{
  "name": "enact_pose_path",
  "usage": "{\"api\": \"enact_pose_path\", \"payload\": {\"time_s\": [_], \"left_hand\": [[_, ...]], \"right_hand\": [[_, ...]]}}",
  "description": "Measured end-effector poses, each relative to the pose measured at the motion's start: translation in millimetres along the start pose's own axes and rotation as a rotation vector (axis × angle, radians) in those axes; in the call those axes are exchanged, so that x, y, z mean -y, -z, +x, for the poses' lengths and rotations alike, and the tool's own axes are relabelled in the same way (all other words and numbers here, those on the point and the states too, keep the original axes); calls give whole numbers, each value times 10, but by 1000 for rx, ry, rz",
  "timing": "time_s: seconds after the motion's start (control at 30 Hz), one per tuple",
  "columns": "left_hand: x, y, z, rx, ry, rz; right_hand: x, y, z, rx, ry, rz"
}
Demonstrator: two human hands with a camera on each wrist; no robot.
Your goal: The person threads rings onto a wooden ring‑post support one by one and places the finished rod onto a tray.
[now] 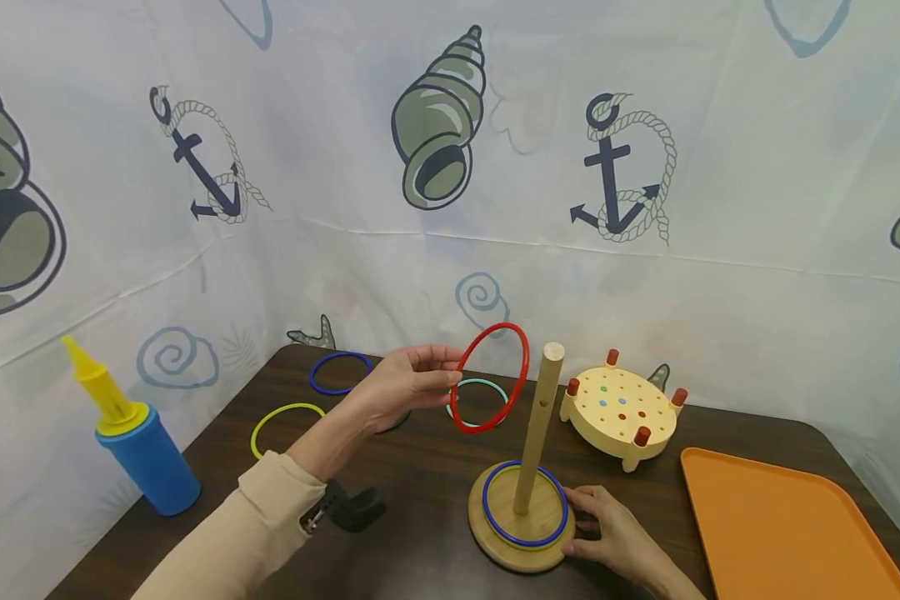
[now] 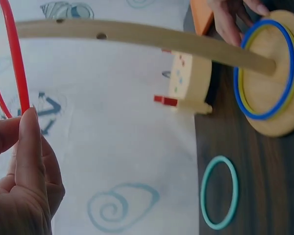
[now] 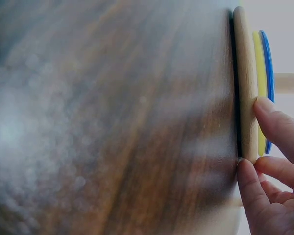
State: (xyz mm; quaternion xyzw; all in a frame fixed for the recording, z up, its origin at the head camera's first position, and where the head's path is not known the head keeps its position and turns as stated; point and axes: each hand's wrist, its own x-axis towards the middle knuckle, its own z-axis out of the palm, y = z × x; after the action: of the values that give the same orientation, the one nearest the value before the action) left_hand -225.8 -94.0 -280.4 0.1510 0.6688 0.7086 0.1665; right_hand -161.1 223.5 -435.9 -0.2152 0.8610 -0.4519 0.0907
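Note:
My left hand [image 1: 401, 387] pinches a thin red ring [image 1: 525, 367] between thumb and fingertips, holding it up on edge just left of the top of a wooden peg [image 1: 542, 417]. The peg stands on a round wooden base [image 1: 482, 537]. A blue ring [image 3: 270, 63] lies on that base over a yellow ring [image 3: 258, 63], both around the peg. My right hand [image 1: 615, 533] grips the base's right edge; in the right wrist view its fingertips press the rim. The left wrist view shows the red ring level with the peg's upper end.
Left of the peg, a second blue ring [image 1: 311, 375], a yellow-green ring [image 1: 255, 433] and a teal ring [image 2: 203, 196] lie on the dark table. A blue hand pump [image 1: 150, 467] stands far left. A cream pegged toy [image 1: 622, 408] and an orange tray [image 1: 795, 533] are to the right.

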Motion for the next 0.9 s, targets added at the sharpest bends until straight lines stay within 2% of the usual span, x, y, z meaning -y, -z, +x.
{"api": "enact_pose_path", "payload": {"time_s": [0.27,0.5,0.7,0.9], "left_hand": [[-82,-287,108,31,-6,-23],[-43,-426,176,41,-18,-1],[113,-485,238,39,24,16],[431,-475,283,3,71,96]], "right_hand": [[-13,-14,-11,-7,-10,5],[-6,3,12,-7,-21,-6],[4,12,14,-7,-13,-11],[2,6,18,-5,-18,-7]]}}
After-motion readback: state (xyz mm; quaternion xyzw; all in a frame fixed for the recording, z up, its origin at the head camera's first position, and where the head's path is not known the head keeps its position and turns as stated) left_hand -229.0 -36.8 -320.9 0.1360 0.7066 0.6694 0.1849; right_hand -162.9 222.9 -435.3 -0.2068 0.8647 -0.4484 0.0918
